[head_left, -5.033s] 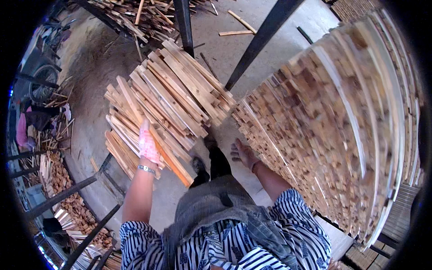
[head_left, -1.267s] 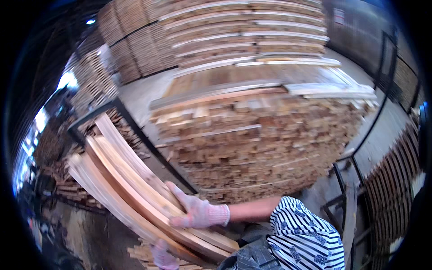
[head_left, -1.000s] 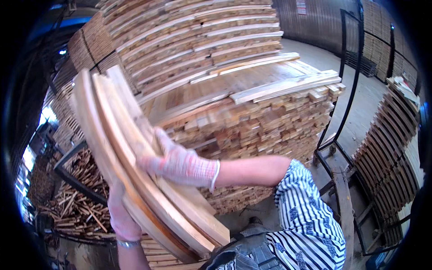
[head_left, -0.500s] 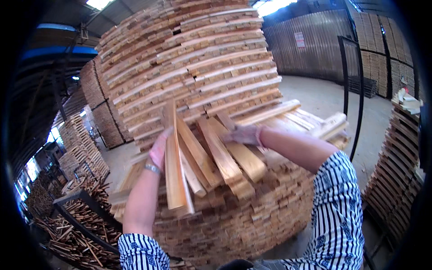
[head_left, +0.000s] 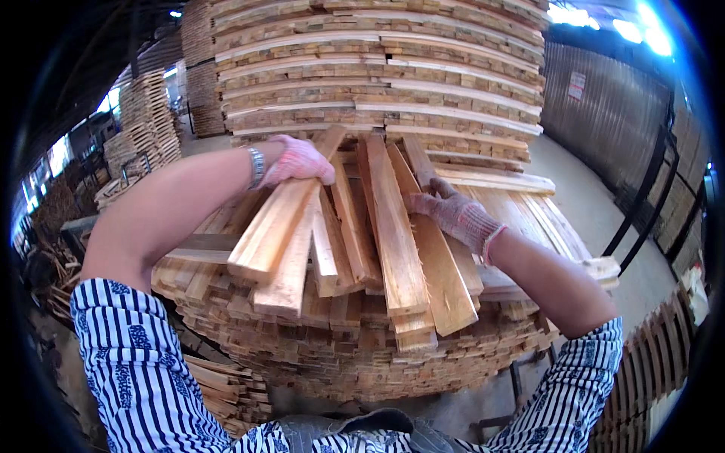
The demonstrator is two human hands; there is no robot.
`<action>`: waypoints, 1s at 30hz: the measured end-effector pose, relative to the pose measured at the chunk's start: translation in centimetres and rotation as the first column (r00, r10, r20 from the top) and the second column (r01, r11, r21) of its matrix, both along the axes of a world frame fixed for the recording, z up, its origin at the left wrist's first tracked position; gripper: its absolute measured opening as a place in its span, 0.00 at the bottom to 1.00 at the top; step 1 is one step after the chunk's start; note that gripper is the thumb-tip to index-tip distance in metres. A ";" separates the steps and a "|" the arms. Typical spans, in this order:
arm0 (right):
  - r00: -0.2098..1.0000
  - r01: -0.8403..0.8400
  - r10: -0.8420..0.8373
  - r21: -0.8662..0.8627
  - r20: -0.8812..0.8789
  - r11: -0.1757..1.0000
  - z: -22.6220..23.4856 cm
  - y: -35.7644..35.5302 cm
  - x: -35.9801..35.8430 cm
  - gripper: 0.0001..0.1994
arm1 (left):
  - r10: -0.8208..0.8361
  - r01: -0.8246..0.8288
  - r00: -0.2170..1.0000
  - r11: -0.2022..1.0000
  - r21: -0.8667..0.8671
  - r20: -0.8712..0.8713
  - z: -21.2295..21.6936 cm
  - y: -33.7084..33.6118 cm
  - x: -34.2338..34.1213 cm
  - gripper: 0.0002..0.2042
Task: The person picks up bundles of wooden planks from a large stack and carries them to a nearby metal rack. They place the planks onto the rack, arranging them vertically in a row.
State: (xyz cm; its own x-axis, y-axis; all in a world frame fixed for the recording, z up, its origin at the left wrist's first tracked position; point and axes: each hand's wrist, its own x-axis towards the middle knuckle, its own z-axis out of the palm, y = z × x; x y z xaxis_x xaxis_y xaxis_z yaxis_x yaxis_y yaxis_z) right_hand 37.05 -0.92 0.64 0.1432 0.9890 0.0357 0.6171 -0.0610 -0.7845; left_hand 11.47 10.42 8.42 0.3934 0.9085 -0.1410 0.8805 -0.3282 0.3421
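Note:
Short wooden planks lie fanned out, at slightly different angles, on top of a broad stack of wood [head_left: 362, 362] in front of me. My left hand [head_left: 300, 161], in a pinkish knitted glove, is closed over the far part of a plank [head_left: 273, 230] on the left, whose near end points toward me. In a similar glove, my right hand [head_left: 455, 217] has its fingers round a wide plank [head_left: 445, 279] right of the middle; its grip is partly hidden. Between my hands lie several loose planks, including a long pale one [head_left: 396, 249].
A tall layered wall of stacked planks [head_left: 377, 75] rises just behind the work. Flat boards [head_left: 521, 219] lie on the stack at right. Beyond stand a black metal frame [head_left: 642, 196] and a corrugated partition [head_left: 596, 106]. Another slatted stack [head_left: 642, 400] is at lower right.
My view has turned, so the wall of planks now sits straight ahead. My left hand has gone from a plank's side to over its top. My right hand, blurred before, now rests on a plank.

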 end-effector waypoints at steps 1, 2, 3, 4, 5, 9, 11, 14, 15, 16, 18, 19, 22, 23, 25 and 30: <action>0.998 0.008 -0.008 0.001 0.056 1.000 -0.1 0.1 -0.1 0.42 | -0.038 0.046 0.974 0.998 -0.030 0.225 -0.6 0.6 -1.8 0.20; 0.995 0.001 -0.001 0.005 0.101 1.000 -0.2 0.6 -0.7 0.42 | 0.044 -0.029 0.951 0.998 -0.054 0.305 -1.3 1.2 -3.4 0.19; 0.988 -0.002 -0.002 0.021 0.155 1.000 0.4 0.4 -1.3 0.42 | 0.116 -0.097 0.913 0.993 -0.069 0.392 -1.3 1.2 -5.1 0.19; 0.972 0.008 -0.006 -0.006 0.235 1.000 0.6 0.4 -1.4 0.43 | 0.107 -0.039 0.870 0.988 -0.149 0.482 -0.7 1.1 -7.0 0.18; 0.942 0.034 -0.033 0.000 0.334 0.999 1.0 0.4 -1.3 0.43 | 0.257 -0.146 0.813 0.958 -0.245 0.522 -0.3 0.9 -8.1 0.17; 0.755 0.060 -0.230 0.285 0.614 0.957 2.7 1.3 -1.5 0.40 | 0.258 -0.090 0.786 0.947 -0.309 0.561 0.1 3.6 -14.3 0.18; 0.836 -0.056 -0.152 0.357 0.528 0.933 6.8 -0.3 -7.5 0.38 | 0.232 -0.143 0.821 0.968 -0.206 0.521 -2.4 6.1 -20.6 0.21; 0.742 -0.233 0.025 0.222 0.670 0.947 10.1 -1.3 -17.9 0.37 | 0.254 -0.260 0.900 0.965 -0.033 0.355 -8.6 7.9 -26.0 0.25; 0.674 -0.203 0.039 0.135 0.738 0.970 10.2 -1.4 -19.9 0.37 | 0.234 -0.238 0.900 0.971 -0.035 0.369 -8.2 7.5 -23.2 0.26; 0.620 -0.200 0.076 0.064 0.781 0.978 9.6 -0.1 -20.8 0.35 | 0.218 -0.219 0.898 0.975 -0.040 0.382 -8.3 7.4 -21.0 0.27; 0.460 -0.207 0.181 -0.093 0.870 0.974 6.7 4.0 -21.8 0.32 | 0.262 -0.214 0.822 0.965 -0.152 0.505 -8.8 7.8 -21.2 0.31; 0.328 -0.176 0.237 -0.188 0.915 0.966 5.1 6.2 -22.5 0.31 | 0.298 -0.220 0.775 0.954 -0.204 0.557 -9.0 8.7 -22.2 0.32; 0.219 -0.267 0.278 -0.216 0.935 0.939 4.3 12.2 -23.3 0.28 | 0.344 -0.222 0.750 0.935 -0.275 0.565 -8.8 8.5 -24.5 0.29; 0.171 -0.320 0.271 -0.207 0.947 0.925 4.8 14.2 -23.3 0.27 | 0.370 -0.247 0.736 0.926 -0.285 0.567 -8.2 7.5 -25.5 0.28; 0.066 -0.350 0.264 -0.226 0.962 0.909 5.1 17.3 -19.3 0.25 | 0.252 -0.121 0.731 0.963 -0.243 0.635 -11.2 11.6 -24.9 0.26; 0.112 -0.528 0.001 0.059 0.994 0.847 2.8 9.6 -22.1 0.22 | 0.322 -0.107 0.616 0.938 -0.329 0.719 -9.7 8.4 -24.4 0.25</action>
State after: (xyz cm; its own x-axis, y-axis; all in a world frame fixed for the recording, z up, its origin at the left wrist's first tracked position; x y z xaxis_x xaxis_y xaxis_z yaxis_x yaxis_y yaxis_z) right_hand 14.99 8.67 3.46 -0.5367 0.8188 0.2037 0.7614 0.3659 0.5351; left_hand -12.91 18.87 -1.30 0.2554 0.9614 -0.1023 0.3106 0.0186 0.9503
